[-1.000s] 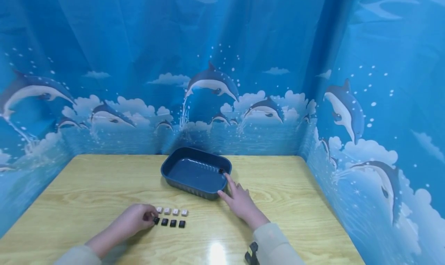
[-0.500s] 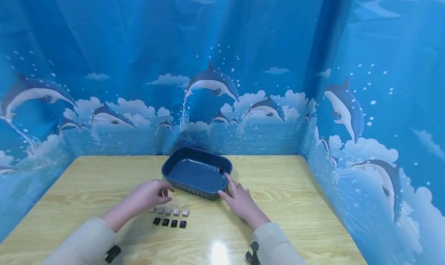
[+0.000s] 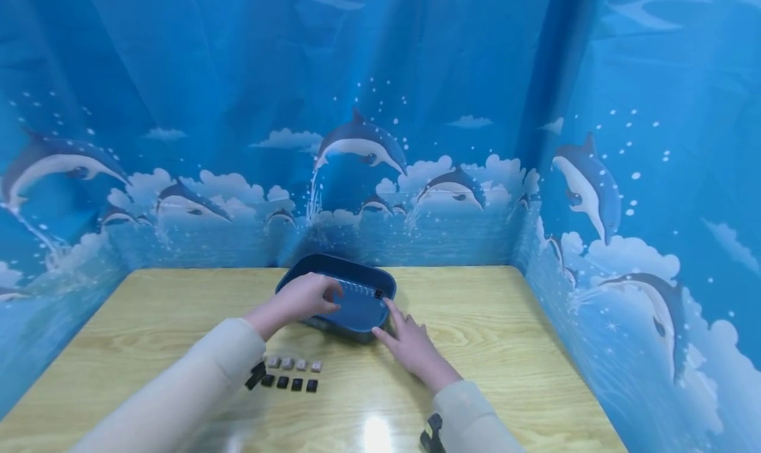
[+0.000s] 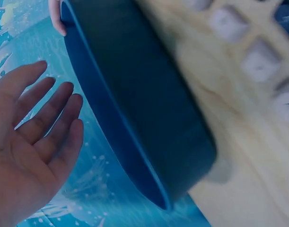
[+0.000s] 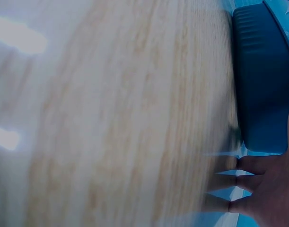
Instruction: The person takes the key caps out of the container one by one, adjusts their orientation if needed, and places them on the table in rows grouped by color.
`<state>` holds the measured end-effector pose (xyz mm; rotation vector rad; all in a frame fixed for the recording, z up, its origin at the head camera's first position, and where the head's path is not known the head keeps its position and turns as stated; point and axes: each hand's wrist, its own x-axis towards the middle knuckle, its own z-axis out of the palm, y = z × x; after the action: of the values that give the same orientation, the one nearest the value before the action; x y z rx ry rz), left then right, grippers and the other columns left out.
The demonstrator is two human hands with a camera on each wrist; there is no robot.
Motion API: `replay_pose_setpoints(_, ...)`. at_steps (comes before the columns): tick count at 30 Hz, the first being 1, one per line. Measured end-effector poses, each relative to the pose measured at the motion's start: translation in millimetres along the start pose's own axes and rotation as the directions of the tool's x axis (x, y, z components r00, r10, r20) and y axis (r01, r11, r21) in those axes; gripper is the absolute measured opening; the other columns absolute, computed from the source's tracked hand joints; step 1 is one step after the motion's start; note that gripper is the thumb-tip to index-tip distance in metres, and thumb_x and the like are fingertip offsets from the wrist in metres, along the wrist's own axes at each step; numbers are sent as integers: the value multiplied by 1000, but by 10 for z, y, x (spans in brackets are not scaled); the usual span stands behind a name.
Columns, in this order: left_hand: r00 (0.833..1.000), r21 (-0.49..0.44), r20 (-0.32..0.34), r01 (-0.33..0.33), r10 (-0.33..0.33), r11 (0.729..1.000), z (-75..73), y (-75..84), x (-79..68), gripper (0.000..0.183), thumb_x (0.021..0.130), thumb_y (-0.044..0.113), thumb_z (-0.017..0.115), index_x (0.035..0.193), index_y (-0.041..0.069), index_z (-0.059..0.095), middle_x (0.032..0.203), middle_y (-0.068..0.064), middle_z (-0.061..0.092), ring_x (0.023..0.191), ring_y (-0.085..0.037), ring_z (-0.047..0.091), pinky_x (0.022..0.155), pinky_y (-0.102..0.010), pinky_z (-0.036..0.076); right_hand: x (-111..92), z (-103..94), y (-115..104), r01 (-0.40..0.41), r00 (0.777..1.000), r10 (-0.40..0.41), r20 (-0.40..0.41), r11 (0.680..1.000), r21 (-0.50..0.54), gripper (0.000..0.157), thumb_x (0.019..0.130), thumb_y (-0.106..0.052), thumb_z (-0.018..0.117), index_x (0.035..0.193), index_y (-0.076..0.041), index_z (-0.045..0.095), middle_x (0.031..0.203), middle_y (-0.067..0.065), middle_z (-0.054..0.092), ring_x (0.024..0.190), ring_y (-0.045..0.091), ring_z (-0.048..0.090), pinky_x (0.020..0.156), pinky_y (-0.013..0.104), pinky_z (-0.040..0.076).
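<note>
In the head view my left hand (image 3: 309, 297) is over the blue tray (image 3: 357, 321), its thumb and index curved toward each other with a gap. The left wrist view shows its fingers (image 4: 59, 132) relaxed and apart outside the tray wall (image 4: 135, 85), with no keycap visible among them. My right hand (image 3: 413, 350) lies at the tray's near right corner, index finger at the rim and thumb at the front wall; its other fingers (image 5: 250, 182) are spread. One black keycap (image 3: 378, 294) lies inside the tray. The hand hides the tray's left part.
A row of white keycaps (image 3: 301, 365) and a row of black keycaps (image 3: 296, 385) lie on the wooden table (image 3: 475, 334). The left sleeve (image 3: 196, 380) and wrist strap (image 3: 256, 376) cover their left ends. A blue dolphin-print curtain (image 3: 452, 109) stands behind and at the sides.
My left hand has gone from the left end of the black keycap row up and right, to over the tray. The row's leftmost spot is bare half a second ago. The right hand stays put.
</note>
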<state>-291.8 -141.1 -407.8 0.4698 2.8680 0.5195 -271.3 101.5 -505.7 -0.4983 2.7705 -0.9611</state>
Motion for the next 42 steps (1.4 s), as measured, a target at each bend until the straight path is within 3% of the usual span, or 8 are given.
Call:
replay_pose_setpoints(8, 995, 7, 97, -15, 14, 1000, 33, 131, 428, 27, 87, 23, 75, 113, 16, 71, 98, 3, 68, 86, -13, 63, 76, -33, 54, 18, -6, 21, -7, 1000, 7, 16, 1000, 12, 75, 96, -61, 43, 157, -28, 14, 149, 17, 40, 138, 49, 25, 109, 69, 6)
replay_pose_setpoints(17, 972, -1, 233, -21, 21, 1000, 102, 278, 842, 30, 92, 21, 69, 122, 14, 68, 119, -3, 66, 109, -21, 62, 94, -42, 50, 18, -31, 31, -12, 1000, 12, 9, 1000, 15, 73, 97, -58, 44, 157, -28, 15, 149, 16, 40, 139, 46, 24, 110, 67, 5)
replay_pose_setpoints(22, 959, 32, 284, -26, 15, 999, 146, 322, 992, 33, 92, 17, 69, 125, 15, 67, 124, -6, 64, 101, -20, 63, 87, -38, 52, 10, -30, 21, -14, 1000, 13, 13, 999, 35, 74, 97, -59, 44, 157, -29, 15, 150, 16, 39, 140, 46, 23, 110, 68, 4)
replay_pose_setpoints(26, 945, 16, 325, 38, -41, 999, 169, 317, 1071, 34, 93, 16, 68, 127, 17, 66, 126, -7, 61, 94, -20, 62, 79, -37, 54, 8, -2, 33, 0, 1000, -1, 12, 1000, 29, 74, 97, -60, 44, 157, -27, 15, 150, 16, 38, 139, 47, 24, 109, 68, 5)
replay_pose_setpoints(33, 924, -196, 366, 198, -115, 961, 234, 300, 1192, 34, 95, 14, 65, 129, 13, 63, 112, -10, 65, 98, -29, 65, 82, -43, 55, 18, 21, 52, 3, 1000, -3, 11, 1000, 7, 75, 96, -63, 41, 157, -29, 13, 150, 16, 38, 140, 46, 25, 111, 66, 6)
replay_pose_setpoints(38, 917, -195, 365, 244, -161, 950, 331, 296, 1274, 30, 94, 15, 66, 124, 13, 67, 106, -7, 67, 91, -25, 66, 82, -40, 55, 24, 9, 46, 0, 1000, 0, 20, 1000, 25, 75, 96, -62, 42, 157, -31, 13, 151, 16, 38, 140, 45, 24, 111, 66, 6)
replay_pose_setpoints(42, 924, -201, 333, 263, -186, 944, 385, 308, 1303, 22, 93, 11, 66, 114, 11, 71, 98, -6, 67, 85, -23, 66, 78, -38, 56, 26, 3, 53, 14, 1000, -14, 13, 1000, 7, 73, 97, -60, 43, 157, -29, 13, 150, 16, 39, 139, 47, 26, 110, 67, 7)
